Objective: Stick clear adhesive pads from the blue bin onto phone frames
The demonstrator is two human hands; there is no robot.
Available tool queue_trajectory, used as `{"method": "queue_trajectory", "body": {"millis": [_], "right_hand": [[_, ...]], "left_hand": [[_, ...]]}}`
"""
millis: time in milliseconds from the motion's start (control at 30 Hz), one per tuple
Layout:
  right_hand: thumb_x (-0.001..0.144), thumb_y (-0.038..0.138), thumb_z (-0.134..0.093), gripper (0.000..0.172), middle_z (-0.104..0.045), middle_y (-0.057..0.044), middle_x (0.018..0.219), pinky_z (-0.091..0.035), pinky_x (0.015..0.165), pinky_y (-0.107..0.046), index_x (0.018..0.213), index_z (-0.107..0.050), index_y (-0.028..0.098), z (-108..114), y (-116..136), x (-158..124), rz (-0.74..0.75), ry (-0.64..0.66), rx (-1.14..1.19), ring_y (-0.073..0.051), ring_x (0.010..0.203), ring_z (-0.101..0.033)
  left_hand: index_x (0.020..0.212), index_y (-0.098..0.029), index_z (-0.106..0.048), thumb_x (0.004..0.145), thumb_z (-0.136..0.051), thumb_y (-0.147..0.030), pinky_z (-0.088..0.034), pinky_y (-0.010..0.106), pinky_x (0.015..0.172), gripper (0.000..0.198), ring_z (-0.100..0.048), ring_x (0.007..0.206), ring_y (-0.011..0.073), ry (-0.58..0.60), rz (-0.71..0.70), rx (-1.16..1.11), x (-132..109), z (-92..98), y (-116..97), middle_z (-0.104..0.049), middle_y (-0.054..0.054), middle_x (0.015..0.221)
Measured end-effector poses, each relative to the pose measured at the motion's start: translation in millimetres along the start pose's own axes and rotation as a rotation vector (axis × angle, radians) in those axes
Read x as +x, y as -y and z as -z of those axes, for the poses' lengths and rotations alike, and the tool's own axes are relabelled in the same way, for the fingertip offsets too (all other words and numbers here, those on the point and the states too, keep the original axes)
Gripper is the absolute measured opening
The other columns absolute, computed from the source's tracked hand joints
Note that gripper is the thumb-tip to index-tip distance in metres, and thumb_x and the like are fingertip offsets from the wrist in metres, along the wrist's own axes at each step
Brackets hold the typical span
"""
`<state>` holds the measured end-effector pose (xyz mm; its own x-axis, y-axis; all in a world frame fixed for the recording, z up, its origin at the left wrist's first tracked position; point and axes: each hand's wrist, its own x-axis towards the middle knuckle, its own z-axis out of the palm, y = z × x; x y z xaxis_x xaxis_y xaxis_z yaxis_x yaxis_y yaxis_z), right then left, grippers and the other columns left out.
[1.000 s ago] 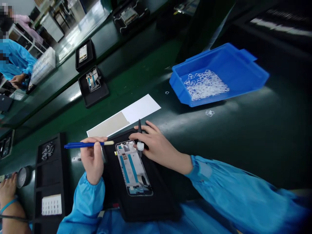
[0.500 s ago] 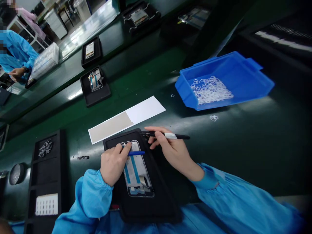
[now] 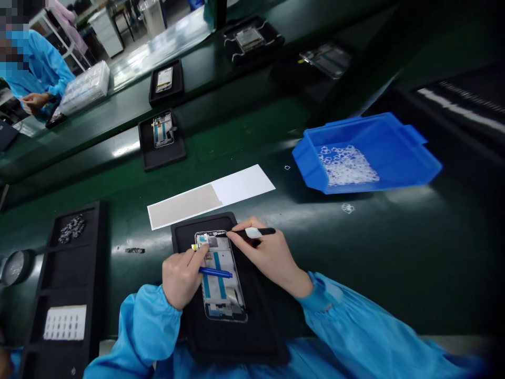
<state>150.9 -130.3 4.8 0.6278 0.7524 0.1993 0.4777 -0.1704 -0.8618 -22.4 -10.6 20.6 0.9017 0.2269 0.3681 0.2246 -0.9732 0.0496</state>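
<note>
An opened phone frame with blue strips lies in a black tray in front of me. My left hand is closed around a blue pen-like stick, which points right across the frame. Its fingertips rest at the frame's upper left, beside a small yellow tab. My right hand pinches black tweezers with a white wrap, their tips at the frame's top right edge. Whether the tips grip a small part is too fine to tell.
Beyond the tray lies a white-and-beige card. A blue bin of small white rings stands right. On the left is a black compartment tray with small parts. More phone trays stand farther back, and a co-worker in blue sits far left.
My right hand has moved left and brought the tweezers' tips onto the frame's top edge. My left fingers have shifted down slightly, and the blue stick now tilts down to the right.
</note>
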Motion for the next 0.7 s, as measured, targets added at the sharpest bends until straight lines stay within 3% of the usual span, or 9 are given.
{"method": "queue_trajectory", "body": {"millis": [300, 500, 600, 700], "right_hand": [[0.093, 0.038, -0.055, 0.021, -0.068, -0.003, 0.072, -0.048, 0.053, -0.027, 0.081, -0.062, 0.022, -2, 1, 0, 0.039, 0.016, -0.045, -0.017, 0.061, -0.066], [0.091, 0.035, -0.058, 0.02, -0.064, -0.001, 0.067, -0.043, 0.05, -0.027, 0.078, -0.062, 0.021, -4, -1, 2, 0.002, -0.007, 0.0, -0.014, 0.051, -0.057], [0.09, 0.039, -0.06, 0.022, -0.063, -0.001, 0.071, -0.046, 0.052, -0.028, 0.078, -0.06, 0.021, -3, -6, 1, -0.047, -0.09, 0.142, -0.015, 0.057, -0.059], [0.091, 0.04, -0.058, 0.022, -0.063, -0.002, 0.079, -0.051, 0.063, -0.031, 0.082, -0.06, 0.021, -8, -8, -4, -0.07, -0.239, 0.245, -0.017, 0.068, -0.062]], "left_hand": [[0.108, -0.016, -0.069, 0.093, -0.048, -0.009, -0.042, 0.03, 0.051, 0.027, -0.06, 0.054, 0.0129, 0.019, 0.025, -0.03, -3, -4.2, 0, -0.065, -0.001, 0.066], [0.117, -0.016, -0.064, 0.093, -0.047, -0.008, -0.043, 0.026, 0.052, 0.031, -0.059, 0.053, 0.0122, -0.002, 0.06, -0.07, -3, 1.3, -2, -0.064, -0.001, 0.066], [0.131, -0.018, -0.055, 0.096, -0.048, -0.015, -0.047, 0.022, 0.056, 0.036, -0.059, 0.055, 0.0107, 0.019, 0.193, -0.178, -24, 21.3, -2, -0.062, -0.001, 0.071], [0.14, -0.021, -0.046, 0.096, -0.049, -0.021, -0.051, 0.02, 0.057, 0.044, -0.061, 0.06, 0.0114, 0.116, 0.408, -0.249, -60, 41.7, -4, -0.058, -0.001, 0.077]]}}
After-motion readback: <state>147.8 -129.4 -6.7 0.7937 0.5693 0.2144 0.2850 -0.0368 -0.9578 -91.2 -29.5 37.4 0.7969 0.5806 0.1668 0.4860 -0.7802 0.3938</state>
